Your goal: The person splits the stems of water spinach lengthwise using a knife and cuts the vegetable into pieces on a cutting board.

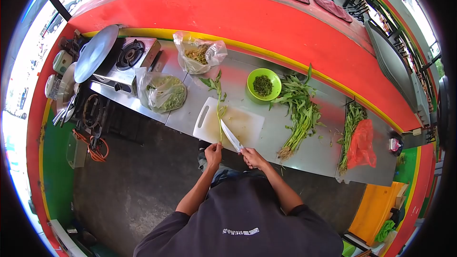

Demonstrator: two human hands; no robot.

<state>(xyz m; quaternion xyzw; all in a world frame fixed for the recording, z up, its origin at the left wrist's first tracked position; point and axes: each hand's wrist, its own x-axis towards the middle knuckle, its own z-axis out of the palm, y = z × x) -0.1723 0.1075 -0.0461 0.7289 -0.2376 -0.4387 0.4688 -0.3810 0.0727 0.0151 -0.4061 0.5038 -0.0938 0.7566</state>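
Note:
My left hand (213, 153) pinches the lower end of a green leafy stalk (219, 96), which runs up across the white cutting board (253, 118) and past its far edge. In my right hand (253, 158) is a kitchen knife (230, 135), its blade slanting up and left over the board, with the tip close beside the stalk. A lime-green bowl (250, 93) holding dark chopped greens stands beyond the board to the right. Further right lies a large bunch of leafy greens (301, 114), roots toward me.
Left on the steel counter (193, 96) are two clear plastic bags, one with greens (164, 96) and one with trimmings (199, 54). A gas stove (131, 57) with a large metal lid (96, 53) stands far left. At right, more greens (350, 128) lie beside a red plastic bag (362, 145).

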